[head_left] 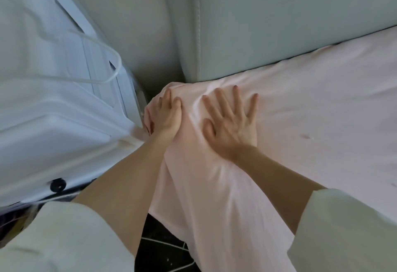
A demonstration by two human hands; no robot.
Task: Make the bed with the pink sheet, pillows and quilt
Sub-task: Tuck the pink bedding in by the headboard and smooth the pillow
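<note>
The pink sheet [311, 108] covers the mattress from the centre to the right edge and drapes over the near corner. My left hand [166, 117] wraps around that corner, fingers curled over the sheet's fold on the side facing the gap. My right hand [233, 121] lies flat on top of the sheet beside it, fingers spread, pressing the creased cloth. No pillow or quilt shows in the head view.
A pale grey-green padded headboard [279, 18] rises right behind the corner. A white plastic unit [49, 104] with a thin white tube stands close on the left, leaving a narrow gap. Dark patterned floor [163, 248] shows below the hanging sheet.
</note>
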